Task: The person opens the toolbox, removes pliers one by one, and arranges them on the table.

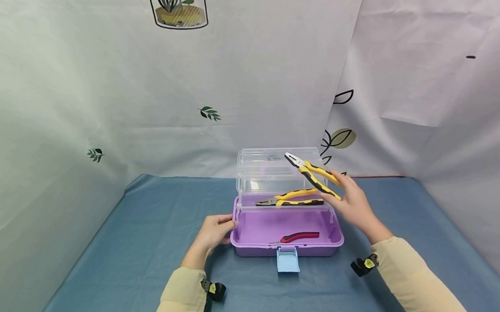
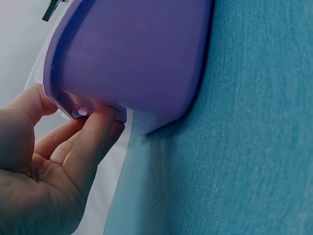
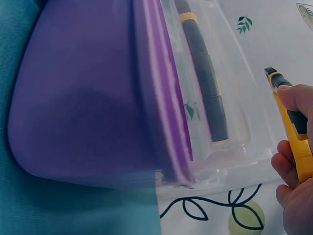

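A purple toolbox (image 1: 288, 252) stands on the blue cloth with its transparent lid (image 1: 255, 174) raised at the back. My left hand (image 1: 213, 234) pinches the box's left rim, thumb on top and fingers underneath, as the left wrist view shows. Above the right rear of the box, my right hand (image 1: 353, 203) holds yellow-and-black pliers (image 1: 313, 175) by the handles, the metal nose pointing up and left. A second pair of yellow-and-black pliers (image 1: 296, 202) lies at the back of the box, on a clear tray. Red-and-black-handled pliers (image 1: 300, 236) lie on the box floor, their tip hard to make out.
A light blue latch (image 1: 287, 261) hangs down at the front of the toolbox. Blue cloth (image 1: 161, 257) covers the table around it. Patterned white fabric (image 1: 262, 79) hangs close behind and along both sides.
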